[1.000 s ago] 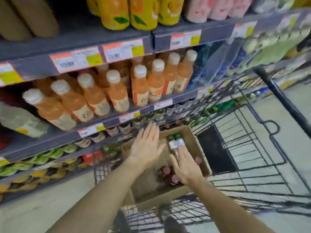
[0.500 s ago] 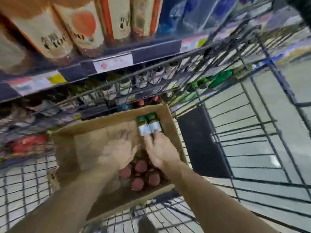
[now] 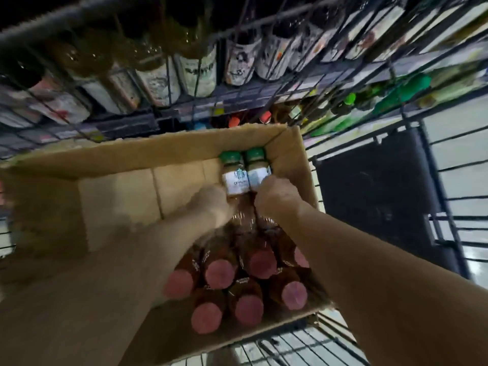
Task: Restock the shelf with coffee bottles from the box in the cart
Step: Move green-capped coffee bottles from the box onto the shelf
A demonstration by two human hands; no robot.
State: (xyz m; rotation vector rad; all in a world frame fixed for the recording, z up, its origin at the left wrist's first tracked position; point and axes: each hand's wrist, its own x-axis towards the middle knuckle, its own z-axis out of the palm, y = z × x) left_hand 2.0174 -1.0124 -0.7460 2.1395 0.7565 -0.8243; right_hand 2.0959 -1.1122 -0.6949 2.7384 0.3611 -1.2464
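An open cardboard box [image 3: 118, 165] sits in the wire cart [image 3: 449, 186]. Two green-capped coffee bottles stand in its far right corner: the left one [image 3: 233, 175] and the right one [image 3: 257, 170]. My left hand [image 3: 211, 204] is closed around the lower part of the left green-capped bottle. My right hand [image 3: 274, 196] is closed around the base of the right one. Several brown coffee bottles with pink caps [image 3: 221, 273] stand in the box's near right part, below my wrists. The box's left half holds nothing.
Beyond the cart's wire wall, a shelf [image 3: 184, 107] carries rows of labelled bottles [image 3: 158, 80]. A lower shelf shows green and red caps [image 3: 351, 99]. A dark flap [image 3: 369, 191] lies in the cart right of the box.
The view has dropped closer to the box. Both hands have reached farther in and closed on the two green-capped bottles, which they were only approaching before.
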